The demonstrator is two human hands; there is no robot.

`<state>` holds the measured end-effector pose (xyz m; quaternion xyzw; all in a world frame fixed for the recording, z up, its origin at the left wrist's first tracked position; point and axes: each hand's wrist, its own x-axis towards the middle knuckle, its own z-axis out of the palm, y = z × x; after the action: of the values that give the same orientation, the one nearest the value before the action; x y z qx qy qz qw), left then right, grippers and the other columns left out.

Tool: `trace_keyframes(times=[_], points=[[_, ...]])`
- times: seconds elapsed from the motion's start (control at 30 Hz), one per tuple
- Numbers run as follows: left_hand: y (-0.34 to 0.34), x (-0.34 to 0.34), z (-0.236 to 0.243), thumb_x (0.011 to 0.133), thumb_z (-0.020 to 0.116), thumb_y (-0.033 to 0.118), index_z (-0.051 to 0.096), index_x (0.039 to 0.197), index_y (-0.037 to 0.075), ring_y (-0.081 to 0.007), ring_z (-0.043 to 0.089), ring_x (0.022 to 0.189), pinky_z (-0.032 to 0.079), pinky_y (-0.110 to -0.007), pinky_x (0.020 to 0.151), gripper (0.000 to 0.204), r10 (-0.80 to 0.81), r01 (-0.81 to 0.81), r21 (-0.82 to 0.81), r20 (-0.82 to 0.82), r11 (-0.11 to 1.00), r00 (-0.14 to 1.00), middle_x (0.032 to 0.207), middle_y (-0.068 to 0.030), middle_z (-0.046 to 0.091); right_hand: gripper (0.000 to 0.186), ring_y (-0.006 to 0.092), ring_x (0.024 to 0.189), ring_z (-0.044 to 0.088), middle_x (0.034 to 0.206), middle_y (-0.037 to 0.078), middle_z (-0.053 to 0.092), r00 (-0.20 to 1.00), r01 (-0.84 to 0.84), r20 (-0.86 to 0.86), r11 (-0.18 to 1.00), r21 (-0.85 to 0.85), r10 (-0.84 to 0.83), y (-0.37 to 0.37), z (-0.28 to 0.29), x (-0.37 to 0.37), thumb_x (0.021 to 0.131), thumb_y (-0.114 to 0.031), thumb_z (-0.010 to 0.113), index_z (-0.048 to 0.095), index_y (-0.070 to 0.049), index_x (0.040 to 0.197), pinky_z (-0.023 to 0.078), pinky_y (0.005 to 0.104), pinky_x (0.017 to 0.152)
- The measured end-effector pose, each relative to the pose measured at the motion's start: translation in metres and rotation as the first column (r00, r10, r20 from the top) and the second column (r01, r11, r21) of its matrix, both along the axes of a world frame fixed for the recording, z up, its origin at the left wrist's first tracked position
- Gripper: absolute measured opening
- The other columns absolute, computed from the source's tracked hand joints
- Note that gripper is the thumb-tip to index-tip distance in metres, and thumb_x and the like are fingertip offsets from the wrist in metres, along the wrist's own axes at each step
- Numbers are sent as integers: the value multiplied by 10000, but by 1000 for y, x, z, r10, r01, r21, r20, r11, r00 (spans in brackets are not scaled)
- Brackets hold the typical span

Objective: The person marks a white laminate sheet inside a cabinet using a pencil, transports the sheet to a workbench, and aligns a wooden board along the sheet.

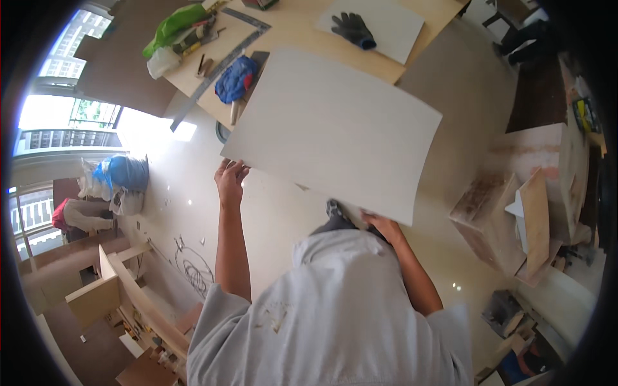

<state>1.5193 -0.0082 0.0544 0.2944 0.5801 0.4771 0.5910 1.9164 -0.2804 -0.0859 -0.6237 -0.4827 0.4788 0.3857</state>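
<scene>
Far side, you've got the wooden worktop (302, 29) loaded up: a black glove (353, 29) on a pale sheet (393, 26), a blue cloth (235, 78), a long metal ruler (222, 64) and a green bag (174, 26) at the far left end. The far left corner of the big grey panel (335, 128) overlaps the worktop's near edge, right beside that blue cloth. On the right a stack of wooden boxes and boards (521, 206) sits near the panel's right edge, so that side's tight. On the left, cable loops (193, 267) lie on the floor (167, 193) next to a wooden frame (129, 283).

Your 2 hands hold the panel up over the floor. The left hand (230, 180) is stretched out with fingers curled on the near left corner, and the right hand (381, 225) is pulled in close, gripping the near edge.

Best open room is the bare floor, left and under the panel.
</scene>
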Motion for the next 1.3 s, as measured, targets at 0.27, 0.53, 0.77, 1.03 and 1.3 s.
trace_keyframes(times=[0.27,0.53,0.77,1.03,1.3], points=[[80,4,-23,935,639,-13,679,1217,-81,-173,717,769,497,-246,618,293,-130,133,11,-144,991,981,1033,-131,746,665,258,1151,679,1351,154,671,355,449,-625,714,-538,-695,-98,36,63,1080,-468,602,423,-99,1603,564,451,983],[72,20,-74,912,651,9,645,1284,-68,-176,714,717,491,-238,571,380,-50,45,-78,-61,996,997,1022,-136,753,717,243,1344,585,1470,98,629,472,492,-622,772,-403,-625,-31,78,85,1066,-600,579,530,-52,1526,460,406,1134],[30,-13,-111,927,694,89,590,1201,74,-187,682,706,580,-311,592,293,45,-46,-9,-60,999,997,906,-75,666,511,267,1317,606,1449,91,637,530,378,-675,855,-355,-514,3,53,96,1093,-366,591,557,-43,1487,478,437,1121],[-94,155,-93,890,661,159,512,1474,-4,-495,647,1189,524,-536,1041,625,237,-225,78,-396,971,887,1323,-318,656,495,276,1316,580,1437,107,617,735,22,-619,922,-388,-277,-31,30,152,1085,-314,621,528,-25,1476,486,456,1108],[-122,205,-111,948,602,65,599,1417,44,-484,650,1213,504,-545,1081,470,282,-282,58,-385,958,879,1318,-269,689,422,254,1228,641,1406,99,636,751,-163,-637,886,-434,-174,34,22,200,1121,-332,579,547,-59,1440,532,374,1066]])
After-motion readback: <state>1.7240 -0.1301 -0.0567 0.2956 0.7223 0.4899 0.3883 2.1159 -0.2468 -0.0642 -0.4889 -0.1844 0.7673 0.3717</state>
